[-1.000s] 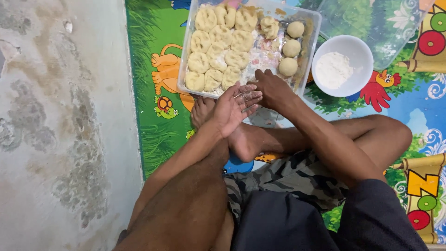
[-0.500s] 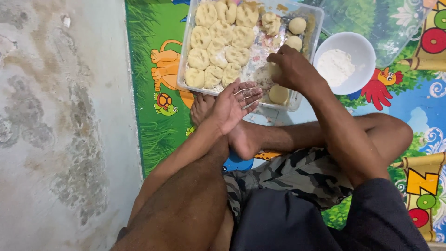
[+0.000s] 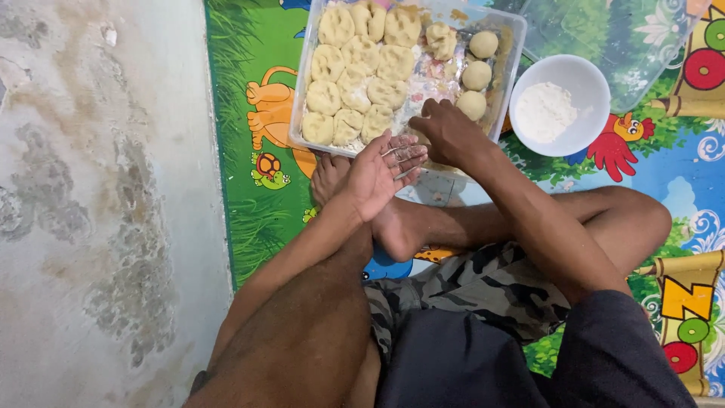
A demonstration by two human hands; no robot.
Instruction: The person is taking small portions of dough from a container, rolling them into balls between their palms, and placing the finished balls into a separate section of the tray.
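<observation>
Dough pieces (image 3: 355, 83) fill most of the clear plastic tray (image 3: 300, 113), which lies on the colourful play mat (image 3: 249, 91) near its left edge. They are flattened and pressed close together in rows. At the right side of the tray I see three round dough balls (image 3: 477, 74) in a column. My left hand (image 3: 381, 170) is released, palm up, with floury fingers spread, just at the near edge of the tray and above my bare foot (image 3: 396, 227). My right hand (image 3: 449, 132) reaches over the near edge into the tray, fingers curled down beside the lowest ball; I cannot tell if it grasps anything, because the back of the hand hides the fingertips. A white bowl (image 3: 585, 79) with flour (image 3: 544, 109) stands on the mat just to the right of the tray. The bare concrete floor (image 3: 98, 204) is left of the mat.
</observation>
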